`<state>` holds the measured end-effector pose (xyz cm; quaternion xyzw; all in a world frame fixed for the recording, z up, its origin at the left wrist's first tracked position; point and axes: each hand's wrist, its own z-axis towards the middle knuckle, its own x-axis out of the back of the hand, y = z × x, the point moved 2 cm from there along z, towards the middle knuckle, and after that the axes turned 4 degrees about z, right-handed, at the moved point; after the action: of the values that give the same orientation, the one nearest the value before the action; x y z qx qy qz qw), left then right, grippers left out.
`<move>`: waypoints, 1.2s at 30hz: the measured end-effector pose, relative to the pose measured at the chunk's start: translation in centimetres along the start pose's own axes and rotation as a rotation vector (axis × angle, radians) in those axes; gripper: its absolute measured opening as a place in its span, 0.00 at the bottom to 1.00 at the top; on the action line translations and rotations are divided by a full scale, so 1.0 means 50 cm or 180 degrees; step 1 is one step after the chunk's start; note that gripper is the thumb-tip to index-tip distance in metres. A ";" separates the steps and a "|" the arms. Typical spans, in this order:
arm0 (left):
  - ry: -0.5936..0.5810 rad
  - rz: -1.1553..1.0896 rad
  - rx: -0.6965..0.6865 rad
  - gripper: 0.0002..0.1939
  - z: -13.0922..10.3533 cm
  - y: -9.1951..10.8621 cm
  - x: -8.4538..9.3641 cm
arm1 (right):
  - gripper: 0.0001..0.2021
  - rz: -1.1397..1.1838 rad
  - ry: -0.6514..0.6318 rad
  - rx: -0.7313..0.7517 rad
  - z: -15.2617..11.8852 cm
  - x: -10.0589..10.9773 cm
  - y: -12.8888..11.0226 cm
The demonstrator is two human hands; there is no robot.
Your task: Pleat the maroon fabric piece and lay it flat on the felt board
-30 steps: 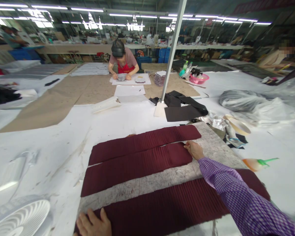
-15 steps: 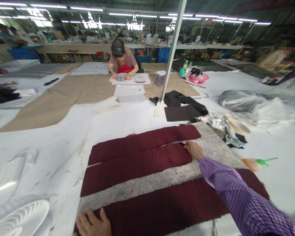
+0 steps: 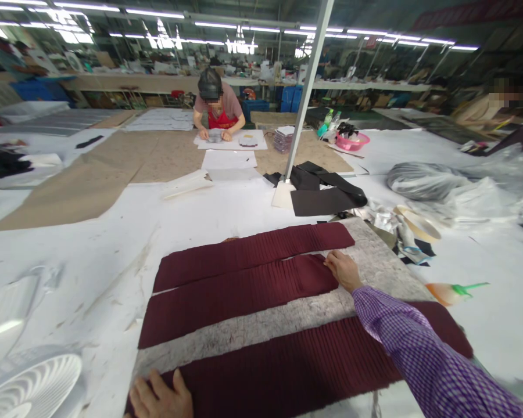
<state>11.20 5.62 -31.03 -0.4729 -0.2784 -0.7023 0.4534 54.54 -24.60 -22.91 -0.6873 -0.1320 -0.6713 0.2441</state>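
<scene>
Your right hand [image 3: 342,270] rests open-fingered on the right end of the middle pleated maroon fabric strip [image 3: 239,299] on the grey felt mat [image 3: 375,264], your left hand [image 3: 161,397] flat on the near strip [image 3: 296,363]; light, limp cloth, so handle it by corners.

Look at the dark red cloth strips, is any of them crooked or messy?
Mostly neat. The middle strip is shorter than the far strip, so their right ends don't line up. The right hand touches that short end. The left hand presses the near strip.
</scene>
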 end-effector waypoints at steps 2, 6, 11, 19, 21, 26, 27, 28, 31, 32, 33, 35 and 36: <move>-0.0007 0.0017 0.0005 0.31 0.000 0.000 0.000 | 0.09 0.0125 -0.0051 0.0000 0.000 -0.008 0.006; 0.0007 0.0021 0.0016 0.31 0.000 -0.002 -0.006 | 0.12 0.0383 -0.0205 -0.0248 0.013 -0.034 0.022; -0.0043 0.0042 0.0014 0.31 -0.001 -0.003 -0.007 | 0.18 0.0512 -0.0399 -0.0530 0.038 -0.055 0.037; -0.0101 0.0024 0.0028 0.31 0.001 0.000 0.004 | 0.17 0.0447 -0.0497 -0.0404 0.051 -0.047 0.038; -0.0110 0.0021 0.0041 0.31 0.001 0.000 0.004 | 0.17 0.0356 -0.0466 -0.0339 0.047 -0.042 0.035; -0.0112 0.0017 0.0034 0.31 0.002 0.000 0.003 | 0.17 0.0096 -0.0266 0.0118 0.042 -0.018 0.005; -0.0114 0.0009 0.0031 0.31 0.001 0.000 0.004 | 0.17 0.0077 -0.0290 0.0297 0.045 -0.014 -0.007; -0.0115 0.0001 0.0026 0.31 0.001 0.000 0.004 | 0.16 0.0072 -0.0363 0.0499 0.051 -0.011 -0.020; -0.0109 -0.0009 0.0018 0.31 0.001 0.001 0.005 | 0.14 0.0074 -0.0733 0.1112 0.075 -0.011 -0.065; -0.0103 -0.0002 0.0009 0.32 0.001 0.001 0.005 | 0.14 0.0055 -0.0847 0.1265 0.085 -0.014 -0.079; -0.0098 0.0008 -0.0004 0.32 0.001 0.002 0.005 | 0.14 0.0019 -0.0940 0.1376 0.095 -0.017 -0.093; -0.0096 0.0023 -0.0014 0.31 0.001 0.002 0.005 | 0.14 -0.0085 -0.1077 0.1493 0.116 -0.024 -0.115; -0.0100 0.0030 -0.0013 0.31 0.000 0.002 0.004 | 0.14 -0.0144 -0.1137 0.1519 0.126 -0.028 -0.123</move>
<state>11.26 5.51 -30.83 -0.4861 -0.2818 -0.6933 0.4513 56.71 -15.97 -23.18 -0.7147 -0.3422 -0.4949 0.3566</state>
